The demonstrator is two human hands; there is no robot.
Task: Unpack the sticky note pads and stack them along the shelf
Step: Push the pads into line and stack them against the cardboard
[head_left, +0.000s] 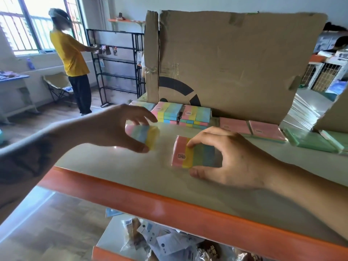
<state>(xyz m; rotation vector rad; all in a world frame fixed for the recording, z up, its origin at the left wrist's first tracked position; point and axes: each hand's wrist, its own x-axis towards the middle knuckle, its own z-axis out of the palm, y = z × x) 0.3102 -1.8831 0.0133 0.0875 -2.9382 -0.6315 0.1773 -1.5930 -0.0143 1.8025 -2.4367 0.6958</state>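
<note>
My left hand (pixel 114 127) grips a striped sticky note pad (pixel 143 135) in pink, green, blue and yellow, held just above the beige shelf (pixel 113 162). My right hand (pixel 226 157) grips a second wrapped striped pad (pixel 194 152), pink at its left end, between thumb and fingers over the shelf's middle. Two stacks of the same striped pads (pixel 184 113) stand at the back against a cardboard sheet. One more pad (pixel 145 105) lies left of them, partly hidden behind my left hand.
A large cardboard sheet (pixel 235 63) stands upright behind the stacks. Pink pads (pixel 252 129) and green pads (pixel 316 142) lie flat to the right. The shelf has an orange front rail (pixel 169 206); bagged goods (pixel 169 242) lie below. A person in a yellow shirt (pixel 69 53) stands at a black rack far left.
</note>
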